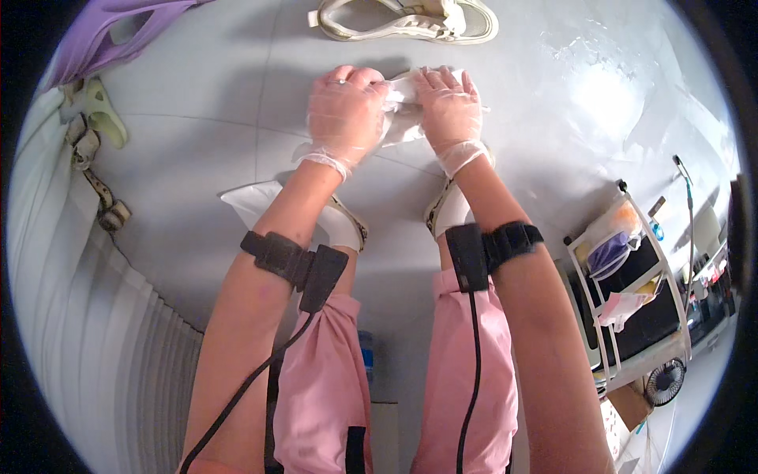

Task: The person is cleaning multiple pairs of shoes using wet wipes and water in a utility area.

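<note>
My left hand (346,112), in a clear plastic glove and wearing a ring, has its fingers curled on a thin white sheet (405,92), perhaps a wipe. My right hand (448,106), also gloved, is over the sheet's right part with its fingers draped across it. The sheet spans the gap between both hands, and a loose part hangs toward me. Something darker shows just behind it; my hands hide most of it. Beyond them a white lace-up sneaker (408,21) lies on the grey tiled floor (195,142), its toe to the right.
Near my left foot is a flat white piece (251,198). A purple plastic stool (100,41), a green slipper (105,112) and other footwear stand by a white curtain (118,332) on the left. At right are a white rolling cart (663,278) with bags and a small fan (665,382).
</note>
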A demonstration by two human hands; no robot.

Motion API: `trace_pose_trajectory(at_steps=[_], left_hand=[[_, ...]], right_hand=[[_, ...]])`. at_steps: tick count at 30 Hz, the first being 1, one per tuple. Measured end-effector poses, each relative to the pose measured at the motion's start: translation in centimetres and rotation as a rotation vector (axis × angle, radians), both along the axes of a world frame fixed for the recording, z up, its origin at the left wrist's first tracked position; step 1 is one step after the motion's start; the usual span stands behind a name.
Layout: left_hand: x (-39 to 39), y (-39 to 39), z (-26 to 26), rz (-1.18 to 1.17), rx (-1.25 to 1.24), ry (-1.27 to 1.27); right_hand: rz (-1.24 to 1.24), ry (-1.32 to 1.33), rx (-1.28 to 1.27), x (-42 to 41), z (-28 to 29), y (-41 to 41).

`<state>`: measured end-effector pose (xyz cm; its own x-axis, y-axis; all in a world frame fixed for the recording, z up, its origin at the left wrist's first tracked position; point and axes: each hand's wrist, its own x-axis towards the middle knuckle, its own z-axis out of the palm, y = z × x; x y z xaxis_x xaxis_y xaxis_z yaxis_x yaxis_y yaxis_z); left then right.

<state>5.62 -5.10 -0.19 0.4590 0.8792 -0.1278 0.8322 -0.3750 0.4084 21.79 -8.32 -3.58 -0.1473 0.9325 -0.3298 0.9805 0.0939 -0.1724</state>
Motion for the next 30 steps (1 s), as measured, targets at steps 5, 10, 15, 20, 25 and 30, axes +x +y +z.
trace_pose_trajectory(at_steps=[5, 10, 15, 20, 25, 30], left_hand=[[-1.3, 0.7, -1.5, -0.010, -0.117, -0.098], [-3.1, 0.9, 0.9, 0.120, 0.038, -0.317], [-2.4, -2.0, 2.2, -0.254, -0.019, -0.204], [0.0, -2.5, -0.2, -0.228, -0.229, 0.328], [-1.2, -3.3, -1.2, -0.161, -0.197, 0.185], [-1.6, -4.1, -1.2, -0.103, -0.192, 0.047]], right_hand=[[0.039, 0.138, 0.014, 0.1, -1.5, 0.4], [-0.002, 0.331, 0.071, 1.8, 2.3, 0.4], [-0.066, 0.195, -0.214, 1.0, 5.3, -1.2], [0.002, 0.262, -0.193, -0.7, 1.6, -3.3], [0.024, 0.089, -0.127, -2.1, 0.3, -2.7], [0.008, 0.179, -0.120, -1.7, 0.6, -2.9]])
